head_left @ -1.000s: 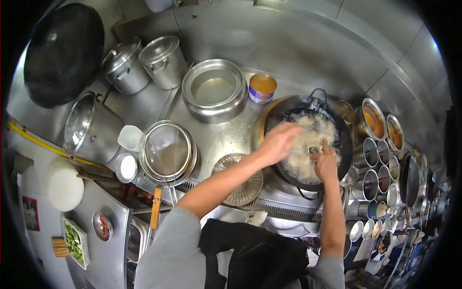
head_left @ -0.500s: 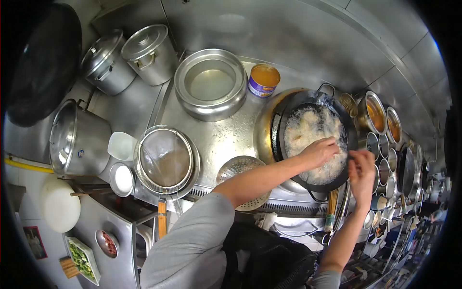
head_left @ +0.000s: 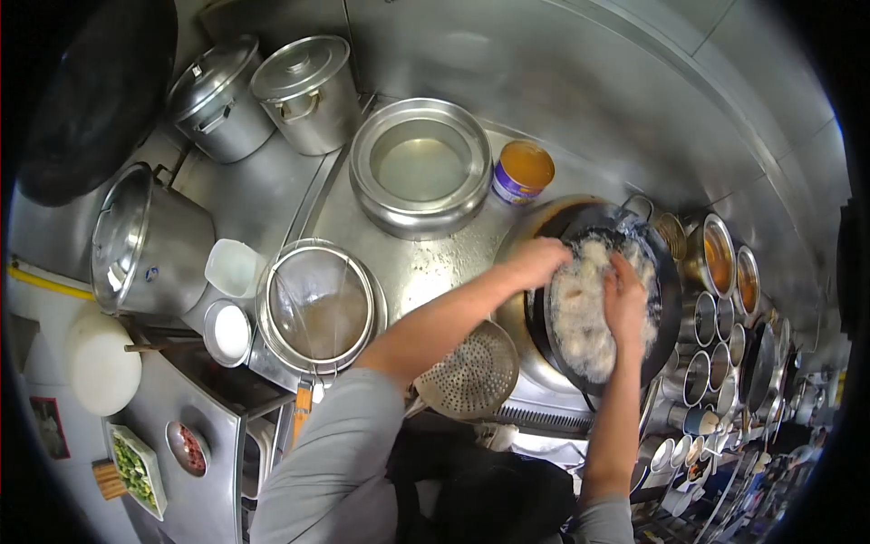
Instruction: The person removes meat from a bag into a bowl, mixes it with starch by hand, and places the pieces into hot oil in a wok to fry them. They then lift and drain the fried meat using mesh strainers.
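Observation:
A black wok (head_left: 666,304) of bubbling oil holds several pale battered pieces (head_left: 584,313), foaming as they fry. My left hand (head_left: 541,261) is over the wok's left rim, fingers curled together; what they hold, if anything, is hidden. Above the frying pieces is my right hand (head_left: 625,304), its fingers drawn together and pointing toward the far side. I cannot make out anything between them. A perforated metal skimmer (head_left: 471,370) lies below my left forearm, at the near side of the stove.
Left of the wok stand a wide steel pot (head_left: 421,222) and an opened tin (head_left: 521,174). A mesh strainer (head_left: 317,304) rests over a bowl. Lidded pots (head_left: 308,100) stand at far left. Several seasoning containers (head_left: 705,317) line the right side.
Both hands have moved left in the view. My left hand went from above the oil to the wok's left rim; my right hand went from the right rim to over the oil.

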`<state>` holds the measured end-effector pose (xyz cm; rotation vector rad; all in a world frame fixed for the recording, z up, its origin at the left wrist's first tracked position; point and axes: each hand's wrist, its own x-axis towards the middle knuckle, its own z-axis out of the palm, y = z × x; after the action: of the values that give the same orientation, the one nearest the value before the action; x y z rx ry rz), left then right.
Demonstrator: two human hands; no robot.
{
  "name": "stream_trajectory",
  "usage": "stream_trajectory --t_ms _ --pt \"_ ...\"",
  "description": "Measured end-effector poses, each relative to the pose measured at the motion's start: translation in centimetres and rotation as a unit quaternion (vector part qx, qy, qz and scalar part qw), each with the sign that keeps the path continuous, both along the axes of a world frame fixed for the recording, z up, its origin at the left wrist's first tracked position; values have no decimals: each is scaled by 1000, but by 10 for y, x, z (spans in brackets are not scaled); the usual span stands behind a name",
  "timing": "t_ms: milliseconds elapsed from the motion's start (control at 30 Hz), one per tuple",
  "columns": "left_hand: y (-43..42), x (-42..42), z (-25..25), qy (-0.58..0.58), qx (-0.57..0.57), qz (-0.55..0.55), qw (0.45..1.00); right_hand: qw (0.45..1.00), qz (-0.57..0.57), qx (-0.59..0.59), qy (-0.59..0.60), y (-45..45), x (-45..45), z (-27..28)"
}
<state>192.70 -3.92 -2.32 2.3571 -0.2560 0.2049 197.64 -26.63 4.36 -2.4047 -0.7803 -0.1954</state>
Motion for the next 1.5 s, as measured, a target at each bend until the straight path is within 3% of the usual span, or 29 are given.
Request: stream_trajectory --t_ms 67,100,167,200,233,267,300,333,400,467,500,533,567,667,733,867,900,933,1033,1100,1133,1200,1233,1267,1333,1367,1433,1467,1500 --pt "73 3 -17 -121 -75 86 986 992 45 48 109 102 0 14" --pt "108 -2 -13 -64 -100 178 977 975 88 115 166 152 -2 16" --pt "189 4 -64 -124 -29 314 941 958 126 114 233 240 13 -6" --pt "223 2 -73 -50 -78 363 927 943 140 107 284 280 21 -24" --pt "254 0 -83 26 -126 409 904 876 114 202 422 322 29 -63" --pt "288 6 -122 88 -274 446 847 780 85 292 547 359 35 -99" --pt "317 16 -154 146 -414 469 766 780 87 295 546 386 34 -120" --pt "329 20 -157 143 -412 470 768 753 32 316 576 409 29 -138" --pt "329 23 -167 159 -584 479 636 721 -21 335 606 440 25 -148" --pt "307 17 -128 139 -618 442 635 782 -36 295 547 462 20 -143" --pt "298 15 -118 147 -671 386 616 773 16 327 544 481 57 -253" --pt "292 17 -115 154 -720 328 592 801 3 287 526 491 57 -246" --pt "286 26 -117 156 -720 332 590 825 1 253 506 500 60 -231" --pt "285 42 -123 114 -581 419 689 847 8 219 484 509 61 -212" --pt "309 47 -124 103 -585 197 780 830 15 241 502 494 51 -202" --pt "313 66 -143 188 -631 279 699 875 17 187 446 476 42 -194" --pt "296 72 -143 65 -686 331 645 902 18 143 406 478 44 -193" --pt "293 71 -144 71 -685 330 646 923 19 98 371 480 46 -191" --pt "284 72 -139 79 -570 476 665 954 20 -2 300 476 53 -180" --pt "282 71 -133 140 -277 598 739 958 23 -35 284 471 52 -171" --pt "289 76 -149 141 -277 598 739 958 21 -37 284 468 51 -166" --pt "314 85 -198 170 -542 458 684 957 27 -29 289 467 46 -171" --pt "327 80 -200 168 -544 458 683 956 32 -20 290 466 46 -175" --pt "341 74 -201 190 -518 378 743 957 32 -21 286 465 45 -189" --pt "341 79 -194 210 -491 291 794 975 147 130 101 464 35 -209" --pt "338 84 -189 155 -515 368 758 976 146 129 101 466 31 -208" --pt "325 82 -155 99 -532 441 716 886 68 285 361 468 18 -176" --pt "317 76 -133 175 -624 382 659 885 67 286 362 468 21 -178" --pt "308 69 -110 259 -692 328 589 763 18 368 532 468 27 -182"
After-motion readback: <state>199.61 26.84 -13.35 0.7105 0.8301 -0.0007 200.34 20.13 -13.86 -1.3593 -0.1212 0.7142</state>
